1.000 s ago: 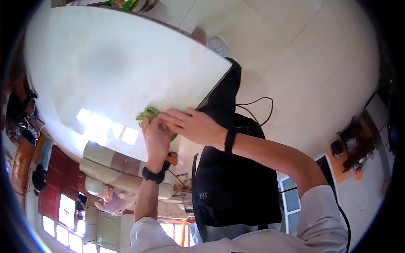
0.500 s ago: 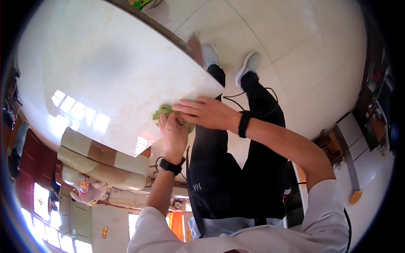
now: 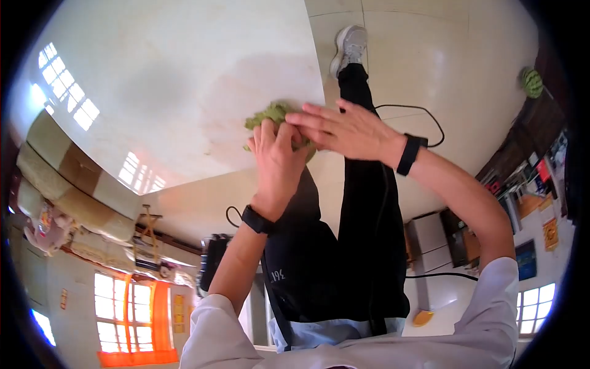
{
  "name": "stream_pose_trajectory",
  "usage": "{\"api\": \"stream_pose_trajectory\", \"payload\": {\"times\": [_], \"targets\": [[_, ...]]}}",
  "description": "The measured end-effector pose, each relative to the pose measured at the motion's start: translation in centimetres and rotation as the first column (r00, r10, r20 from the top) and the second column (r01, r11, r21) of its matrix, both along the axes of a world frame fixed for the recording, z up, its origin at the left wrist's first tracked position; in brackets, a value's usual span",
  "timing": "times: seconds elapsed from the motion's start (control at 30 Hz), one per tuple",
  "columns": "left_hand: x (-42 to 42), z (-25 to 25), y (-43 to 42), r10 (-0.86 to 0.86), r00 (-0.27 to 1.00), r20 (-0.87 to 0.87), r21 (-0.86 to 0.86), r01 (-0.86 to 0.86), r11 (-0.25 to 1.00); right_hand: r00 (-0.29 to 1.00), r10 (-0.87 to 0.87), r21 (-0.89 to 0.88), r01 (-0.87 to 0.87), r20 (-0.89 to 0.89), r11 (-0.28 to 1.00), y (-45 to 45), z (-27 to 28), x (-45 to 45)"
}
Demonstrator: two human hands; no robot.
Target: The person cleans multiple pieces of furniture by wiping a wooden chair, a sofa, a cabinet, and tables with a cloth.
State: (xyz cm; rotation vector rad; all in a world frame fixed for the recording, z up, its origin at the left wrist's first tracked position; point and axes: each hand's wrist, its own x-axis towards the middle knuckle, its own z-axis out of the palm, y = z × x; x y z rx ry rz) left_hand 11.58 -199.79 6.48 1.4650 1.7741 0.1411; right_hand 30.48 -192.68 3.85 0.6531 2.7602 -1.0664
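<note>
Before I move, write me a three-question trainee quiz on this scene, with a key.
1. True or false: the fingers of the left hand are on the crumpled green item, close beside the right hand.
2. Pick one: the curtains at the window are A) blue, B) orange, C) black.
3. How many sneakers are visible?

Key: 1. True. 2. B. 3. One.
</note>
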Motion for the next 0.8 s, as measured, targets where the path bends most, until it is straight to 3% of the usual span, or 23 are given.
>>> {"api": "stream_pose_trajectory", "payload": {"times": [0.13, 0.3, 0.37, 0.43, 0.47, 0.53, 0.6, 0.67, 0.73, 0.77, 0.8], "targets": [[2.3, -0.6, 4.4, 0.177, 0.984, -0.027, 0.041, -0.176, 0.984, 0.983, 0.176, 0.078, -0.171, -0.055, 0.982, 7.1, -1.9, 1.6], [2.8, -1.5, 11.0, 0.374, 0.925, -0.070, 0.130, -0.363, 0.923, 0.949, 0.279, 0.134, -0.260, -0.149, 0.956, 16.4, -2.9, 0.0], [2.7, -1.7, 14.1, 0.427, 0.904, -0.021, 0.196, -0.415, 0.888, 0.885, 0.309, 0.176, -0.261, -0.348, 0.949, 20.2, -3.7, -0.7], [2.7, -1.5, 16.4, 0.437, 0.899, -0.039, 0.276, -0.410, 0.869, 0.875, 0.409, 0.207, -0.364, -0.257, 0.908, 24.0, -2.2, -1.5], [3.0, -0.8, 17.6, 0.453, 0.891, -0.027, 0.208, -0.438, 0.875, 0.861, 0.479, 0.228, -0.438, -0.172, 0.869, 25.3, -1.7, -2.0], [3.5, -0.6, 18.5, 0.478, 0.878, -0.026, 0.147, -0.469, 0.871, 0.830, 0.512, 0.217, -0.470, -0.220, 0.855, 26.7, -1.1, -2.6], [4.5, -1.0, 19.3, 0.569, 0.821, -0.042, 0.302, -0.532, 0.791, 0.846, 0.529, 0.185, -0.510, -0.069, 0.840, 27.6, -0.3, -2.7], [5.4, -1.5, 19.0, 0.559, 0.828, -0.044, 0.377, -0.505, 0.777, 0.839, 0.539, 0.120, -0.529, -0.071, 0.840, 27.5, 0.1, -2.7], [6.0, -2.1, 18.5, 0.532, 0.845, -0.057, 0.513, -0.432, 0.741, 0.913, 0.407, 0.102, -0.402, -0.031, 0.910, 26.3, 1.0, -2.4], [6.4, -2.6, 18.7, 0.517, 0.843, -0.150, 0.428, -0.416, 0.802, 0.941, 0.337, 0.150, -0.335, 0.018, 0.930, 25.2, 2.0, -2.0], [6.3, -2.1, 18.5, 0.493, 0.851, -0.180, 0.464, -0.368, 0.806, 0.936, 0.351, 0.160, -0.348, 0.006, 0.924, 24.3, 2.7, -2.7]]}}
